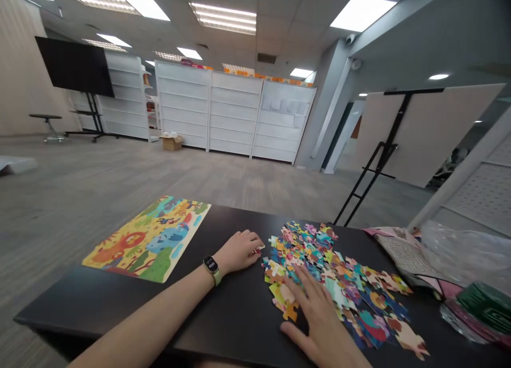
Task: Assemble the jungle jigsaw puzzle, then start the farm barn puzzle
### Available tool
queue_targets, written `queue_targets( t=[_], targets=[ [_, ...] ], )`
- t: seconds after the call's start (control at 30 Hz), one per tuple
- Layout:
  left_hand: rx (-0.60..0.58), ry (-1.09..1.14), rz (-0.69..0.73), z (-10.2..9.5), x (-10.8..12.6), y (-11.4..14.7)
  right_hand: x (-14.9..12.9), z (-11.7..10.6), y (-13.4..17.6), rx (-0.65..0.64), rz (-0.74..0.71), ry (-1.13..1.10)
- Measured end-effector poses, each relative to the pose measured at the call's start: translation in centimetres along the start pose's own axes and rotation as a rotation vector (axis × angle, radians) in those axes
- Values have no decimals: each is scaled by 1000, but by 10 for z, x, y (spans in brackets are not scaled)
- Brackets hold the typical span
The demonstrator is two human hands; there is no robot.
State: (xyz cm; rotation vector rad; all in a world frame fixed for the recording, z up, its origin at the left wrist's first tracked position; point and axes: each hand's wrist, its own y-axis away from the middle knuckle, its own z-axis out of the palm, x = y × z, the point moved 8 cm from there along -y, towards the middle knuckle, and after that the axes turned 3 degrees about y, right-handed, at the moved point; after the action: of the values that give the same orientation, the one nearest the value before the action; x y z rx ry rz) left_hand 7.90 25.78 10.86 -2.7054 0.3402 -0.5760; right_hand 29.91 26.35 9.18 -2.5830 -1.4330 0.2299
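Observation:
A heap of colourful jigsaw pieces (315,245) spreads over the right half of the dark table (227,309). My left hand (238,252), with a watch (210,266) at its wrist, rests just left of the heap. Its fingers are curled on a small puzzle piece (259,249), mostly hidden beneath them. My right hand (315,309) lies over the near edge of the heap, fingers stretched out and thumb apart, touching the pieces. On the left of the table lies a flat picture sheet (147,240) with a lion and a blue elephant.
A patterned cloth bag (403,251), clear plastic wrapping (463,251) and a green round item (487,304) crowd the table's right end. An easel stand (375,171) rises behind it. White shelves (235,112), a cardboard box (171,142) and a black screen (75,67) stand farther off.

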Motion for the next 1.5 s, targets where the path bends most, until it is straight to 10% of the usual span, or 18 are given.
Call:
queue_targets(
  t=[0.13, 0.43, 0.73, 1.07, 1.5],
  targets=[
    [38, 91, 52, -14, -2, 0, -28, -2, -46, -152, -112, -58],
    [-57, 87, 169, -5, 18, -1, 8, 4, -127, -106, -197, -178],
    [-41, 266, 149, -6, 15, -4, 43, -1, -121, 87, -33, -372],
    [177, 776, -257, 7, -36, -3, 54, -10, -118, 164, 85, -515],
    [245, 1244, -418, 15, -34, -4, 39, 13, -117, -41, 156, -1093]
  ],
)
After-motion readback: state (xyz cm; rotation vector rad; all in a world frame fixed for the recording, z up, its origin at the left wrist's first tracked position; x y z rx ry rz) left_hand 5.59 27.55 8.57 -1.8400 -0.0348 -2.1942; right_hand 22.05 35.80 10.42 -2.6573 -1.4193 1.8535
